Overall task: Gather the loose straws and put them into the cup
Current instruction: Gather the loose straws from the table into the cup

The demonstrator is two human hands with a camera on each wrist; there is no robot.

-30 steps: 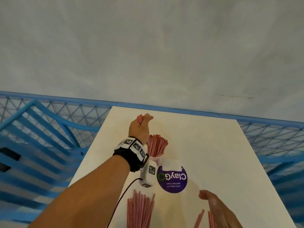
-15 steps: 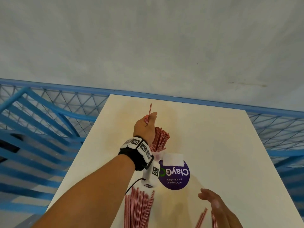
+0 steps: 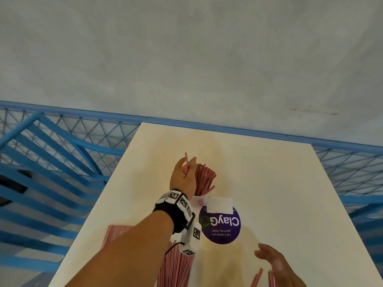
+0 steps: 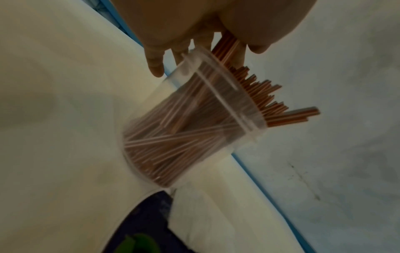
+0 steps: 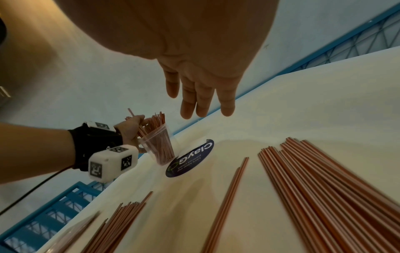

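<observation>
Pinching thin red-striped straws (image 3: 187, 165) above a clear plastic cup (image 4: 190, 123) at centre frame, left hand (image 3: 183, 179); right hand (image 3: 275, 264) fingers spread, lower right.

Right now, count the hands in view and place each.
2. The left hand grips straws beside the cup; the right hand hovers open above the loose straws. None looks hidden.

One clear cup (image 5: 159, 145), one round purple sticker (image 3: 220, 224), two hands, straws too many to count.
</observation>
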